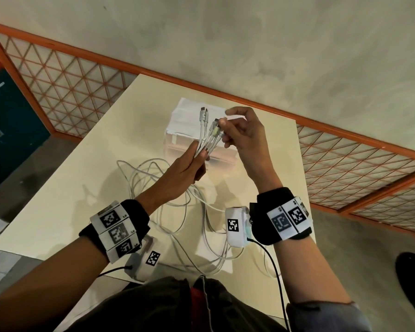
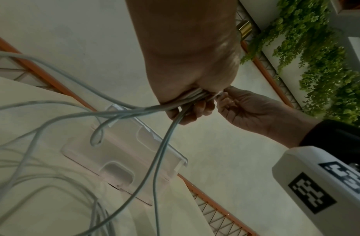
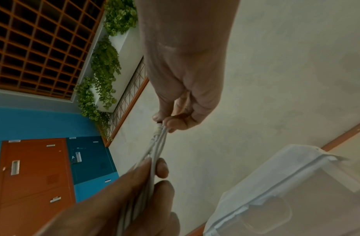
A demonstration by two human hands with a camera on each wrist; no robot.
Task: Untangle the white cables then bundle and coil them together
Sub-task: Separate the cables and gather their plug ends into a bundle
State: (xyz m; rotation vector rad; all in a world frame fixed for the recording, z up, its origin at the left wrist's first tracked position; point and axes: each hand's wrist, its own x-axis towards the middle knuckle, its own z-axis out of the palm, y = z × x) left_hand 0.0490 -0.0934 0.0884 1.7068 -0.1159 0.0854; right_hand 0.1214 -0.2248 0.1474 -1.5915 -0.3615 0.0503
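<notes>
From the head view, my left hand [image 1: 185, 168] grips a bunch of cables [image 1: 207, 137] just below their plugs, fingers curled round them, raised above the worktop [image 1: 110, 149]. My right hand [image 1: 244, 133] pinches the plug ends between thumb and fingertips. The rest of the cables lie in loose loops across the middle and near edge of the worktop. A clear box [image 1: 189, 130] stands toward the far edge.

At the left wrist, my left hand [image 2: 191, 67] clamps the cables [image 2: 134, 110], which trail down to the worktop; my right hand [image 2: 249, 108] touches the ends.

At the right wrist, my right hand [image 3: 185, 89] nips the plug tips of the cables [image 3: 156, 148]; my left hand [image 3: 122, 199] holds them below.
</notes>
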